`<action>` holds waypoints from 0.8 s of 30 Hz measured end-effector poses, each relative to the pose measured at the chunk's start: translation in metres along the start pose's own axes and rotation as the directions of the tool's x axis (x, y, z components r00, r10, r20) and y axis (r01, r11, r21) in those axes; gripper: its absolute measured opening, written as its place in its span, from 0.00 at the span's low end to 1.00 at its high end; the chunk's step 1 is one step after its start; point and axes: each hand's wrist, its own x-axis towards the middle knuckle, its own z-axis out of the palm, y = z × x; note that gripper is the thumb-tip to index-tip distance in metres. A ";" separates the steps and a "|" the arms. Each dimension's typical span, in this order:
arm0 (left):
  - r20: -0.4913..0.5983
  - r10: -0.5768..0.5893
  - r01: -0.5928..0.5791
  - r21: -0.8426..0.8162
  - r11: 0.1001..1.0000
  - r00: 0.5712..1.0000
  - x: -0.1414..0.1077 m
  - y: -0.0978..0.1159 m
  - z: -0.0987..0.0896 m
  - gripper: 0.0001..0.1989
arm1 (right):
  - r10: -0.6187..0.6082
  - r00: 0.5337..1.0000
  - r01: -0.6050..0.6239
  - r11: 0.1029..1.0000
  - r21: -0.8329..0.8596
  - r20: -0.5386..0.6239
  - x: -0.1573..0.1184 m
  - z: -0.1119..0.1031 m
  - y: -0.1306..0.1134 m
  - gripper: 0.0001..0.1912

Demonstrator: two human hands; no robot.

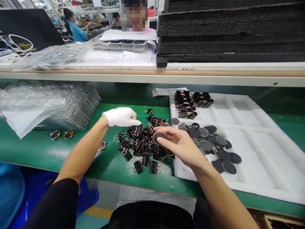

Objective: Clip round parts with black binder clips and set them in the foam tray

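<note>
My left hand [122,117], in a white glove, is at the back left edge of a pile of black binder clips [140,143]. Its fingers are bent together, and whatever they may hold is hidden. Over the right side of the pile, my bare right hand [175,141] pinches a round dark disc with a gold-coloured rim [159,138] between thumb and fingers. Dark round discs [206,145] lie loose on a white foam tray [247,143] to the right. Clipped stacks [184,103] stand in rows at the tray's back left.
Stacked clear plastic trays [59,105] fill the back left of the green table [105,165]. Gold-rimmed round pieces [69,134] lie before them. A shelf edge [133,76] crosses above, holding black foam sheets [226,35]. People sit beyond it.
</note>
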 end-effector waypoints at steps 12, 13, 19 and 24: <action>-0.181 0.120 -0.161 -0.237 0.958 0.976 -0.029 0.038 0.003 0.22 | -0.057 0.995 0.071 0.981 -0.180 0.080 0.015 0.022 0.008 0.13; -0.212 0.116 -0.169 -0.251 0.953 0.970 -0.029 0.041 0.006 0.21 | -0.051 0.996 0.063 0.981 -0.184 0.069 0.017 0.024 0.008 0.12; -0.376 0.084 -0.214 -0.321 0.923 0.923 -0.016 0.051 0.027 0.19 | -0.002 0.994 0.024 0.978 -0.207 0.105 0.022 0.033 0.007 0.07; -0.619 -0.086 -0.112 -0.274 0.955 0.781 -0.034 0.035 0.040 0.16 | 0.032 0.999 -0.032 0.999 0.012 -0.007 0.015 0.022 0.010 0.14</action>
